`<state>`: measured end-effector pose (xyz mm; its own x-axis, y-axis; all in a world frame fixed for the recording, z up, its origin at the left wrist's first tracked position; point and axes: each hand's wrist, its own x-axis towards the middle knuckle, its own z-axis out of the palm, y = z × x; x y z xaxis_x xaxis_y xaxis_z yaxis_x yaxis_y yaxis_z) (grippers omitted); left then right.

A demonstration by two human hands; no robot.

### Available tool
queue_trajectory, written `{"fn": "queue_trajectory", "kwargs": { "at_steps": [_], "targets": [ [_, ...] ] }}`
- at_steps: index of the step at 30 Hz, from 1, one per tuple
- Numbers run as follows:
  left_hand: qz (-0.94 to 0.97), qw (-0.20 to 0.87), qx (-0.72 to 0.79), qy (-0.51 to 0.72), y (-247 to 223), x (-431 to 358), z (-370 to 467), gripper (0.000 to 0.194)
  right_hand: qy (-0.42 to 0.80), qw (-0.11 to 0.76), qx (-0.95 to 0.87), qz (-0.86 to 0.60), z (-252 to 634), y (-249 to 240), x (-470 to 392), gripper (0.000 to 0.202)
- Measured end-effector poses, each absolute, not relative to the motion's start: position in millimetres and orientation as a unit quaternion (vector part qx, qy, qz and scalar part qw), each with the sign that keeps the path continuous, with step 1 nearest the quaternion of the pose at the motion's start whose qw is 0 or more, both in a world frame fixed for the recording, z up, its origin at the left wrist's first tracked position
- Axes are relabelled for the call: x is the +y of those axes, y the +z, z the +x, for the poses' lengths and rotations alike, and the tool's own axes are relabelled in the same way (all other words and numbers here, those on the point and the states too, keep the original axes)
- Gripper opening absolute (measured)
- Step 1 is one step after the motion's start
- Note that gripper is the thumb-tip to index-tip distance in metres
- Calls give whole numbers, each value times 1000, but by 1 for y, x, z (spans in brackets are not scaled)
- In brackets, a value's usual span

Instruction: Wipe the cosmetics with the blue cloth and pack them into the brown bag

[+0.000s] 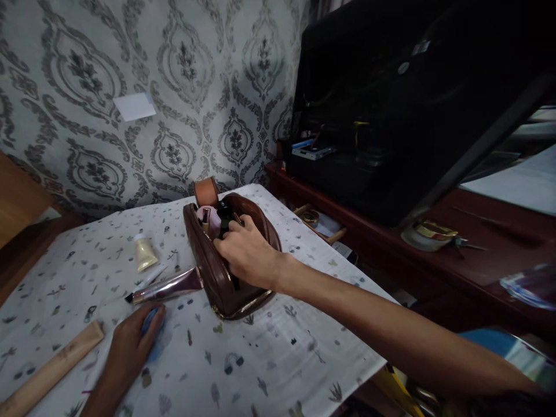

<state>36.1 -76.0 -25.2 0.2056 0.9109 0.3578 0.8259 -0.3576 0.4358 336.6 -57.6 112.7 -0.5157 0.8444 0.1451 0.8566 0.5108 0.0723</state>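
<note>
A brown leather toiletry bag (208, 269) with a gold zip lies unzipped on the cloth. My right hand (248, 246) reaches into its opening, fingers curled; what they grip, if anything, is hidden. A pink item (209, 220) and dark items show inside the bag. My left hand (132, 341) rests on the cloth in front of the bag, closed around a small blue object (150, 319), mostly covered by the fingers. Between hand and bag lies a shiny pink tube (171, 286) with a black cap. A small cream-coloured tube (145, 253) stands further back.
A long beige tube (56, 365) lies at the left on the patterned tablecloth (243, 376). Right of the table are a dark red desk (434, 260), a large black screen (369, 110) and a glass jar (428, 234). Patterned wallpaper (186, 69) rises behind.
</note>
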Motion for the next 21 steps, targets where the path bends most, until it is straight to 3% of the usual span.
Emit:
{"fn": "queue_trajectory", "kwargs": {
  "at_steps": [11, 21],
  "targets": [
    [780, 68, 560, 271, -33, -74, 30, 53, -111, 134, -809, -562, 385, 148, -77, 26],
    [775, 59, 567, 273, -34, -73, 28, 56, -171, 49, -818, -547, 393, 135, -85, 17]
  ]
}}
